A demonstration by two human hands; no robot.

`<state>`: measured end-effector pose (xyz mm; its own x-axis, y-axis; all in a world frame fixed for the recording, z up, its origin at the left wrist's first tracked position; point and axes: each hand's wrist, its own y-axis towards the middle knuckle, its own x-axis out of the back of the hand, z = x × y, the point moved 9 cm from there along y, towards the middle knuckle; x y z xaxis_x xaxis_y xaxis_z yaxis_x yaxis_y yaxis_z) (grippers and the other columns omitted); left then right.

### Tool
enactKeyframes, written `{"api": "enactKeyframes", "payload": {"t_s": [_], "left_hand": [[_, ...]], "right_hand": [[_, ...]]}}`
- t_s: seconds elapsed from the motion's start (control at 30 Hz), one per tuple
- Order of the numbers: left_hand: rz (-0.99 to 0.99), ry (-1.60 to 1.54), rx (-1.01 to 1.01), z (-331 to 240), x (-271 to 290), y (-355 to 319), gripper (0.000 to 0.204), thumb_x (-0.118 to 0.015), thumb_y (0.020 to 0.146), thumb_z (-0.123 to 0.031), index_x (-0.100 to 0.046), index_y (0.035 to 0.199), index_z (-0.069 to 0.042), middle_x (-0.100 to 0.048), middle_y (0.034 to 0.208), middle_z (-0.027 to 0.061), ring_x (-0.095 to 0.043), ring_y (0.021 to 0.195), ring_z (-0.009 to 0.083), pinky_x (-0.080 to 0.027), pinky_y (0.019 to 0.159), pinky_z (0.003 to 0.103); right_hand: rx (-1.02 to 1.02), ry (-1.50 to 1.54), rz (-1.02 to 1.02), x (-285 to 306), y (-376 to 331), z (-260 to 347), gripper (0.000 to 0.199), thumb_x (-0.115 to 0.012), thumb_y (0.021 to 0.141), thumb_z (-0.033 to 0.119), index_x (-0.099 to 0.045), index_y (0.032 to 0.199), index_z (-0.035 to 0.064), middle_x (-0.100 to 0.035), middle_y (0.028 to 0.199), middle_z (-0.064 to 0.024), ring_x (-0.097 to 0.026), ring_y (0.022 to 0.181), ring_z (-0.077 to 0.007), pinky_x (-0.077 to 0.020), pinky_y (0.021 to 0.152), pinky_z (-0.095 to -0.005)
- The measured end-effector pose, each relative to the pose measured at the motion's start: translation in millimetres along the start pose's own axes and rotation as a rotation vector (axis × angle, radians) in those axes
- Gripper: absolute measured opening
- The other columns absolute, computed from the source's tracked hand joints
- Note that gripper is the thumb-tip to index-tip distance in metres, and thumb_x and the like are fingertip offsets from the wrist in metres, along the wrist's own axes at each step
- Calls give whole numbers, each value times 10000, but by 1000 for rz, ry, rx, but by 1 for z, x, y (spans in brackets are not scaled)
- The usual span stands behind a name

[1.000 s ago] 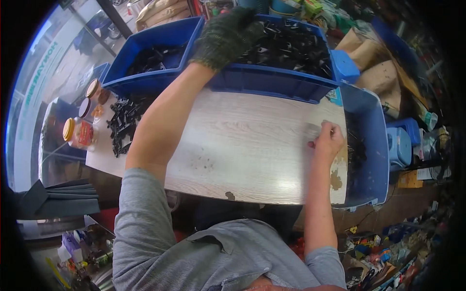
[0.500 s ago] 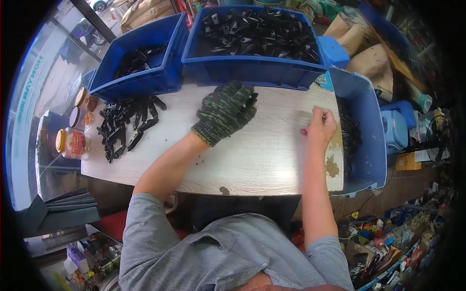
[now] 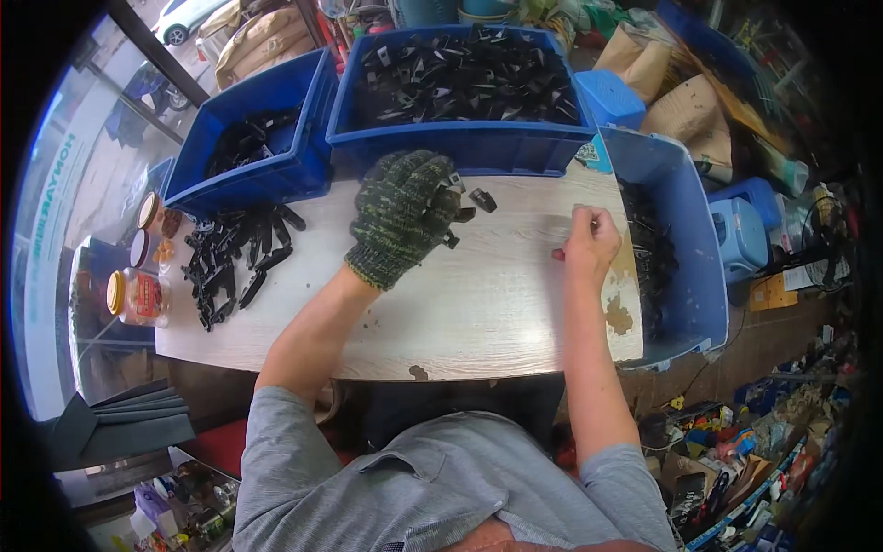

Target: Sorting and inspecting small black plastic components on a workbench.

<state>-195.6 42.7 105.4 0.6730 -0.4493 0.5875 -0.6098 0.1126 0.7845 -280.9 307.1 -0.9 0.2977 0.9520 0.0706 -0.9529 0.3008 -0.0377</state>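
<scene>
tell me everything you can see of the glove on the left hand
The glove looks like thick knit, mottled dark green and black, with a cuff ending at the wrist. It covers the left hand, back facing up, fingers bent, palm hidden. It is over the pale table, before the larger blue bin. Small black pieces show by its fingers; whether it grips any is unclear.

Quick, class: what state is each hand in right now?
Left hand: gloved, curled at black parts; whether closed on them cannot be told.
Right hand: bare, loosely curled; whether it holds anything cannot be told.
</scene>
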Motion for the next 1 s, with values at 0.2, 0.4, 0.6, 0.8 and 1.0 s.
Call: {"api": "enactKeyframes", "payload": {"t_s": [0.2, 0.4, 0.6, 0.8, 1.0], "left_hand": [[-129, 18, -103, -17, 22, 70, 406, -763, 792, -232, -668, 1158, -83, -658, 1144, 166, -602, 1095, 376, -454, 985, 492], [277, 253, 67, 28, -52, 128, 663, -662, 826, -538, -551, 1376, -183, -525, 1389, 175, -434, 1332, 399, -351, 1106, 524], [596, 329, 215, 63, -90, 140, 725, -591, 843, -635, -527, 1410, -189, -512, 1424, 165, -457, 1331, 378, -370, 1111, 506], [697, 380, 336, 90, -91, 139, 652, -588, 840, -609, -566, 1371, -231, -546, 1391, 170, -528, 1273, 361, -416, 1066, 507], [644, 336, 314, 99, -90, 129, 659, -577, 866, -606, -553, 1391, -208, -571, 1367, 179, -565, 1230, 359, -438, 1050, 500]], "right_hand": [[12, 11, -7, -2, -1, -1, 210, -625, 886, 194, -618, 831, -9, -550, 697, -22, -502, 552, -101, -502, 397, -299], [53, -40, -45, 4, 1, -4, 188, -622, 905, 199, -646, 903, 12, -532, 680, -34, -457, 464, -97, -481, 398, -301], [-16, 9, -1, 3, 3, -12, 161, -618, 907, 193, -640, 906, 33, -520, 667, -15, -446, 471, -85, -466, 389, -290], [-53, -4, -7, 1, 2, -11, 158, -609, 907, 209, -624, 905, 52, -481, 594, -10, -443, 453, -98, -470, 402, -307], [-46, -14, 11, 2, 4, -14, 163, -606, 910, 222, -623, 893, 61, -470, 584, -8, -442, 457, -96, -474, 415, -305]]}}
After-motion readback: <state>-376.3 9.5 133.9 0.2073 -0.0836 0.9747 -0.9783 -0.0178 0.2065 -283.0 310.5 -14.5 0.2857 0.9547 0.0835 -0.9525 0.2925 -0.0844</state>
